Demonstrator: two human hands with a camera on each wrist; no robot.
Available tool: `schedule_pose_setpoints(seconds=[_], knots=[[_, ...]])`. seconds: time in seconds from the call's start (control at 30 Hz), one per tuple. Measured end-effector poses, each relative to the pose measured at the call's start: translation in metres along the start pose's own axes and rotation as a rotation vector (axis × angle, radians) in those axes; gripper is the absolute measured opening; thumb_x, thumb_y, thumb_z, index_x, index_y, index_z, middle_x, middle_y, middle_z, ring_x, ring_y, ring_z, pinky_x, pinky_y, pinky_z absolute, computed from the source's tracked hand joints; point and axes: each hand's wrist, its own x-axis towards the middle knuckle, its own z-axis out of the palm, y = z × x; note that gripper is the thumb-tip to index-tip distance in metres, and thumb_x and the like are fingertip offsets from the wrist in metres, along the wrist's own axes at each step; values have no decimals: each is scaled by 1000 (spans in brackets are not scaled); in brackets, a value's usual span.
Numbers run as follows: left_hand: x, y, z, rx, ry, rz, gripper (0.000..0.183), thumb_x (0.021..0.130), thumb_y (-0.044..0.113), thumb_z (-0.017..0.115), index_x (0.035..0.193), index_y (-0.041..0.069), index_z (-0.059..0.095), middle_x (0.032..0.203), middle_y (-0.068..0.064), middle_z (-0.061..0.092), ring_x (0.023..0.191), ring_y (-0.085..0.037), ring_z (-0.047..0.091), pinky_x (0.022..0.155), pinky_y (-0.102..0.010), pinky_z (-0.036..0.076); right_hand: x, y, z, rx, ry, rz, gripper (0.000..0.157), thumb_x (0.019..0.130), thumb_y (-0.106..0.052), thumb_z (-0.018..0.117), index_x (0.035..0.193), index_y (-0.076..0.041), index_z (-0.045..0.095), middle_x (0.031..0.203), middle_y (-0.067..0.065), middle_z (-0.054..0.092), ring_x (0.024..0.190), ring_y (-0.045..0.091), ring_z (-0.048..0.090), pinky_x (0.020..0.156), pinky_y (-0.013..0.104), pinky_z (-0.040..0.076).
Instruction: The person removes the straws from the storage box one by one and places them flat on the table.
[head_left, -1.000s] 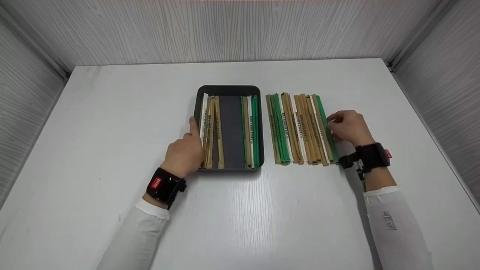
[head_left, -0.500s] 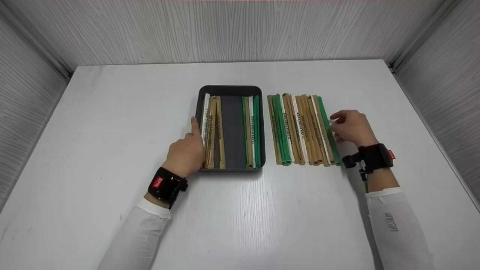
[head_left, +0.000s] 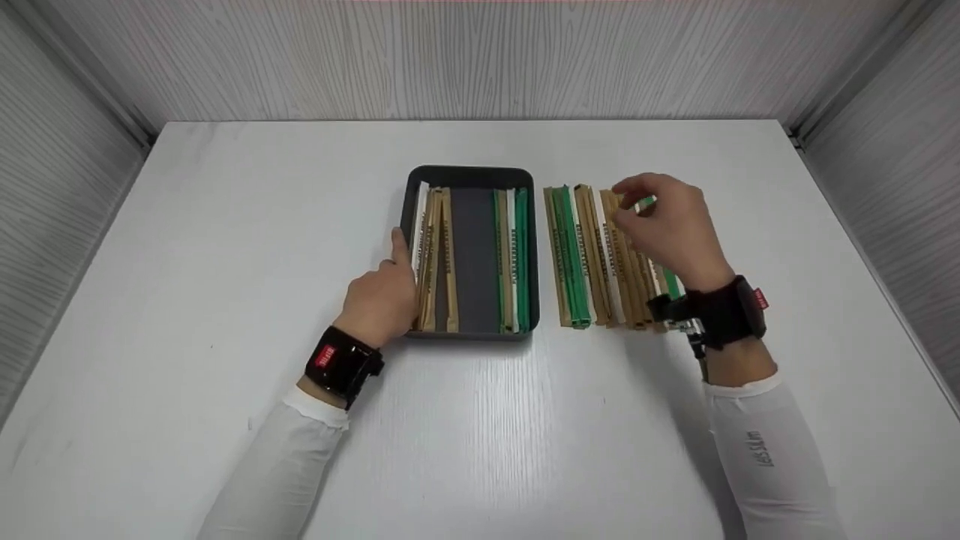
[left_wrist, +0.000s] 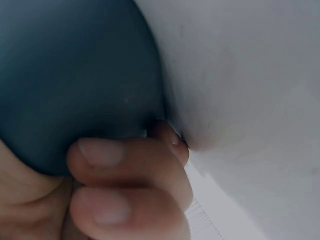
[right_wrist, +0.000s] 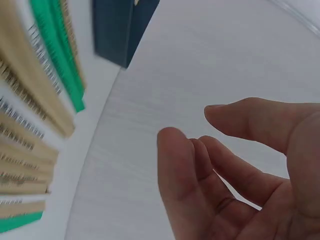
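My left hand [head_left: 379, 298] grips the left side of a dark grey tray [head_left: 535, 255], index finger laid along the rim. In the left wrist view its curled fingers [left_wrist: 125, 165] hold against the tray's wall [left_wrist: 85, 75]. Inside the tray, slim paper-wrapped sticks in white and brown [head_left: 430, 262] lie at the left; green, brown and white ones [head_left: 513, 262] lie at the right. My right hand [head_left: 673, 229] hovers above the right part of a row of wrapped sticks [head_left: 581, 259]. Its thumb and forefinger are apart, with nothing between them in the right wrist view.
The row of printed brown, green and white sticks lies on the white table [head_left: 480, 420], right of the tray. Between the tray's two groups its dark floor [head_left: 474, 255] shows. Wood-grain panels [head_left: 480, 60] stand behind and at both sides.
My right hand has risen from the green stick at the row's right end and moved left and away from me, over the row. The left hand keeps its hold on the tray.
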Motion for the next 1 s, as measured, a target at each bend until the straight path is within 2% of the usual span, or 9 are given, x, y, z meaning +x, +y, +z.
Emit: schedule_pose_setpoints(seconds=[0.1, 0.23, 0.37, 0.47, 0.67, 0.87, 0.93, 1.0], knots=[[0, -1, 0, 7, 11, -2, 92, 95, 1, 56, 160, -12, -7, 115, -33, 64, 73, -36, 65, 64, -49, 55, 9, -27, 19, -3, -26, -68, 27, 98, -13, 68, 123, -4, 73, 105, 11, 70, 79, 20, 66, 64, 23, 52], [0, -1, 0, -2, 13, 0, 92, 95, 1, 57, 160, -12, -6, 114, -32, 63, 71, -34, 63, 62, -47, 54, 22, -56, 48, -3, -90, -145, 27, 98, -13, 67, 123, -4, 73, 104, 10, 71, 75, 21, 62, 66, 30, 49], [0, 0, 1, 18, 10, 15, 91, 94, 0, 57, 160, -14, -5, 110, -31, 64, 66, -30, 61, 58, -44, 53, 33, -76, 80, 15, -173, -181, 28, 100, -13, 66, 125, -3, 71, 109, 12, 71, 85, 24, 63, 75, 36, 49], [0, 1, 1, 35, 16, 23, 92, 94, 1, 58, 159, -15, -5, 110, -31, 65, 67, -30, 63, 59, -46, 54, 40, -86, 104, 1, -217, -175, 29, 99, -13, 68, 125, -2, 71, 111, 11, 71, 93, 23, 65, 82, 36, 51], [-1, 1, 1, 48, 39, 34, 89, 96, 3, 58, 159, -15, -3, 106, -31, 65, 69, -33, 65, 61, -49, 56, 48, -91, 147, -79, -291, -138, 27, 96, -9, 66, 121, 0, 73, 102, 12, 72, 83, 22, 65, 74, 35, 53], [-2, 0, 2, 40, 53, 34, 89, 95, 3, 59, 159, -16, -1, 104, -31, 65, 69, -33, 65, 60, -49, 56, 50, -89, 172, -153, -369, -62, 28, 94, -13, 69, 120, -2, 74, 105, 12, 74, 84, 23, 68, 73, 35, 55], [-1, 0, 2, 32, 49, 33, 90, 95, 3, 60, 159, -15, -1, 105, -31, 65, 70, -34, 65, 61, -50, 56, 50, -87, 177, -182, -381, -40, 24, 93, -14, 72, 114, -3, 75, 101, 10, 74, 80, 21, 67, 69, 34, 54], [-1, 0, 3, 28, 44, 30, 92, 95, 3, 60, 159, -15, -2, 106, -31, 64, 71, -34, 65, 62, -50, 55, 50, -85, 180, -212, -379, -33, 14, 91, -13, 72, 101, -4, 75, 92, 9, 73, 73, 20, 64, 64, 32, 50]])
